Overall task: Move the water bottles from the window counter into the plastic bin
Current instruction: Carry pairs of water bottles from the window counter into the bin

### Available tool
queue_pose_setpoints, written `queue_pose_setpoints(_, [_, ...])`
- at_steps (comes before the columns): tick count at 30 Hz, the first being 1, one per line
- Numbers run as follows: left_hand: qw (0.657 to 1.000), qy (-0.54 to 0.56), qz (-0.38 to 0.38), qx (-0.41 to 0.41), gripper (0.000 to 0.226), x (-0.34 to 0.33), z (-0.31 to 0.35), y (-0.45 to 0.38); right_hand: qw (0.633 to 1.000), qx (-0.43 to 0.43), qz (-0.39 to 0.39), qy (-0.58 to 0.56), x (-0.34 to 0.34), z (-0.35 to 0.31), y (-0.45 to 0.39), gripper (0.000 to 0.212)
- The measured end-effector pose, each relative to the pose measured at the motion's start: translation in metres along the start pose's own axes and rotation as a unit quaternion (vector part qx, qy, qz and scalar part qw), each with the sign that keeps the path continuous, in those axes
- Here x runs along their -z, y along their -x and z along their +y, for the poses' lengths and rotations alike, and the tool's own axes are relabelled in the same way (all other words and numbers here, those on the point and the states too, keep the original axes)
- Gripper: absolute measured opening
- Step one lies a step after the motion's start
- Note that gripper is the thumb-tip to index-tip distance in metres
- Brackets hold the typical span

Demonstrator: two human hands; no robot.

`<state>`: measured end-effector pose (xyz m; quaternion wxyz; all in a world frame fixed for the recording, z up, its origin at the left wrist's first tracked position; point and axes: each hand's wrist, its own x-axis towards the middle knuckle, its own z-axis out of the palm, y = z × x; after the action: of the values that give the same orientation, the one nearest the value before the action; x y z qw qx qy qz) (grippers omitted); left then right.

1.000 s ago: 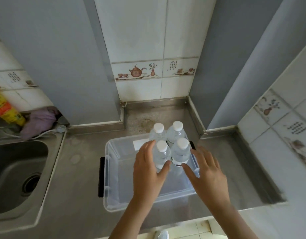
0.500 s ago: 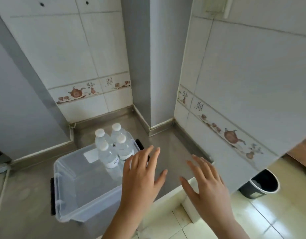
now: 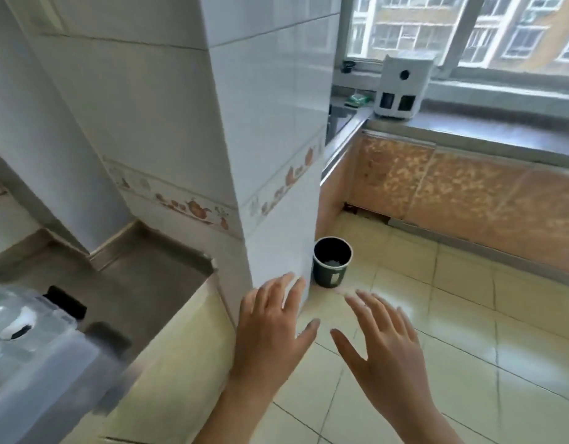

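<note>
View swung right since earlier frame: plastic bin [image 3: 36, 354] slid to lower left edge, blurred, bottles inside no longer made out. Left hand [image 3: 270, 328] and right hand [image 3: 385, 347] at bottom centre, fingers spread, apart, holding nothing, over tiled floor. Window counter [image 3: 469, 126] now at upper right; white appliance [image 3: 401, 88] on it, no bottles visible there. Judgement: some bottles binned, person heading back for more or checking.

Both the left hand [image 3: 270, 334] and the right hand [image 3: 385, 347] hang empty over the tiled floor [image 3: 469, 331], fingers spread. The plastic bin [image 3: 30, 354] sits blurred at the tabletop's [image 3: 142, 277] near edge. A dark wastebasket [image 3: 332, 262] stands beside the tiled pillar [image 3: 264, 123].
</note>
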<state>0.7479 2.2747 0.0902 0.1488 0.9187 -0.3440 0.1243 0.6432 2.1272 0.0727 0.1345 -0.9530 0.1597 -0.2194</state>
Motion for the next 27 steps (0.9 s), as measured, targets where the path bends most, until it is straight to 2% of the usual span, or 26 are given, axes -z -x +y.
queue_pose_setpoints(5, [0.994,0.039,-0.016,-0.098,0.062,-0.024,0.085,-0.032,0.995,-0.087,0.034,0.027,0.037,0.074,0.023,0.056])
queue_pose_setpoints(12, [0.97,0.088,-0.03,-0.226,0.063,-0.077,0.185,-0.096,0.973,-0.197,0.103,0.055,0.071,0.168,0.027,0.054])
queue_pose_setpoints(27, [0.91,0.158,-0.044,-0.382,0.064,-0.192,0.404,-0.273,0.911,-0.365,0.128,0.145,0.131,0.389,-0.037,0.054])
